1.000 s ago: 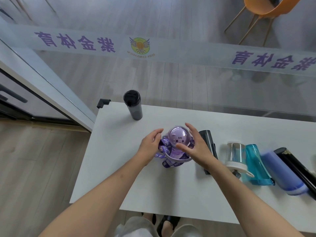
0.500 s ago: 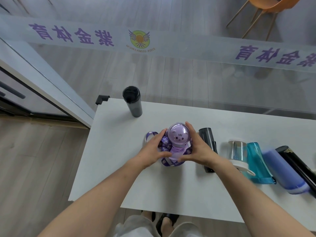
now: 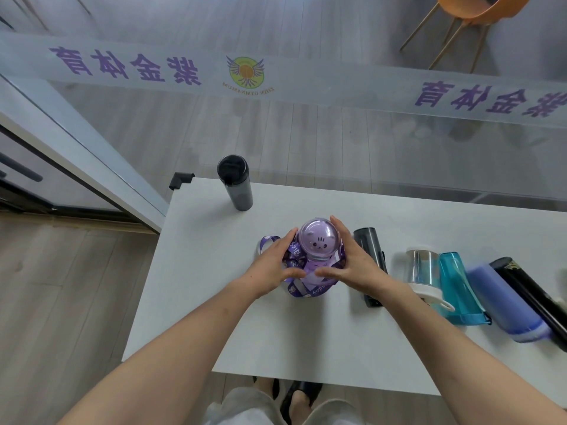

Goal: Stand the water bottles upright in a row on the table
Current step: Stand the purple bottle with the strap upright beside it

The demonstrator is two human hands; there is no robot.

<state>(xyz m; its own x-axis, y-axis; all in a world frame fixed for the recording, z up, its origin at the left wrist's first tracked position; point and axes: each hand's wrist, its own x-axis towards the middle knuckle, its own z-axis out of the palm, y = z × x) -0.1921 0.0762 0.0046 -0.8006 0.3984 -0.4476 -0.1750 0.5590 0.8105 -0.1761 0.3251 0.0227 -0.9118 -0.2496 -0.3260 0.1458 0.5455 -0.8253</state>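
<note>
I count 2 bottles upright, 5 lying on surface (image 3: 214, 302) | L hand (image 3: 274, 265) + R hand (image 3: 352, 265) cupped round purple bottle (image 3: 319, 243), upright | black bottle (image 3: 236, 182) stands far-left

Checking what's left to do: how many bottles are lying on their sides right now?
5, all right of the held purple bottle: dark grey bottle, clear bottle, teal bottle, blue bottle, black bottle. More may lie beyond the right edge.

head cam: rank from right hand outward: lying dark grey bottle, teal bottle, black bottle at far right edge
1. Lying dark grey bottle: just beside the right hand, partly under the wrist.
2. Teal bottle: further right, lying down.
3. Black bottle: farthest, at the table's right end.
</note>
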